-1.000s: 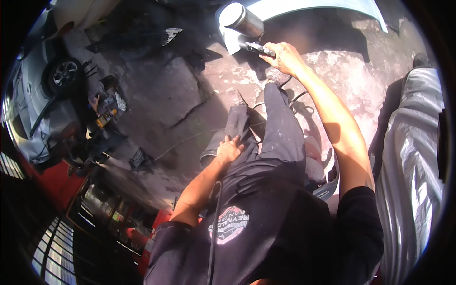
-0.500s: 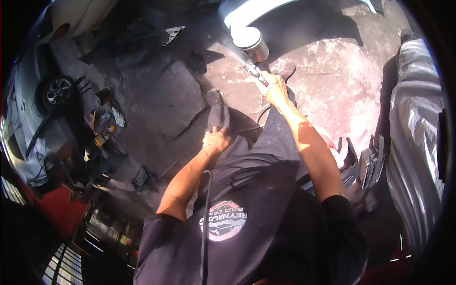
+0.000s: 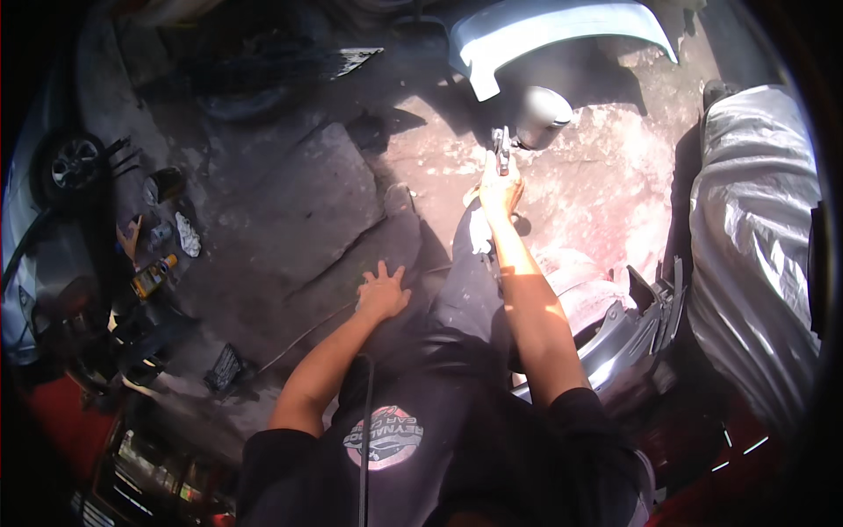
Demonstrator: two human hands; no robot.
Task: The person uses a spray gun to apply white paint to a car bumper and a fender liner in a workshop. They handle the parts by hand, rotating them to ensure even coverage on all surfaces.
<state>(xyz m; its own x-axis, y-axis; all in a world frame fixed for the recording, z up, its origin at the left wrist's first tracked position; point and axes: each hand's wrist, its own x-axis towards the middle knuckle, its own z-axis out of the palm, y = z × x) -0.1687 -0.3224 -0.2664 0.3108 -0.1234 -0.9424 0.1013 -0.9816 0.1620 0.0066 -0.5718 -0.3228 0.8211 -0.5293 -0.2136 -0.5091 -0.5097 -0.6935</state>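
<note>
My right hand (image 3: 501, 191) is closed round the grip of a spray gun (image 3: 502, 145), my arm stretched forward. The gun's round metal paint cup (image 3: 543, 119) sits at its right, tilted and brightly lit. Ahead of the gun lies a pale, glossy curved car bumper (image 3: 562, 28), apart from the nozzle. My left hand (image 3: 383, 292) hangs with its fingers spread and nothing in it, by my left leg; whether it touches the trousers I cannot tell. My fingers hide part of the gun's handle.
A crumpled silver cover (image 3: 746, 211) drapes over something long at the right. Grey car body parts (image 3: 615, 342) lie beside my right leg. At the left stand a car with a dark wheel (image 3: 75, 167), a yellow bottle (image 3: 154, 276) and assorted items. A thin hose (image 3: 307, 334) crosses the cracked floor.
The spray gun has swung rightward and turned, its cup tilting over to the right. The pale mist at its nozzle no longer shows. My left hand's fingers have spread, and the view has shifted.
</note>
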